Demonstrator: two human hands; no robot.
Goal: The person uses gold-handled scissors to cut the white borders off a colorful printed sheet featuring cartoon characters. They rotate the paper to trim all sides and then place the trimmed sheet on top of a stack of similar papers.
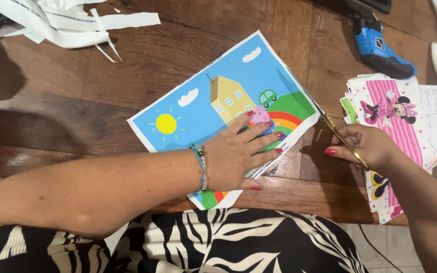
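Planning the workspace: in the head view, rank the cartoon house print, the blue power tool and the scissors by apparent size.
1. cartoon house print, by far largest.
2. blue power tool.
3. scissors, thin, partly hidden in the right hand; close to the tool, so unsure.

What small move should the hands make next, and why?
Probably close the scissors a little further along the print's right white border. The right hand holds them with blades at that edge, and the left hand presses flat on the print, keeping it steady. White strips lie on the table, so trimming seems to be under way.
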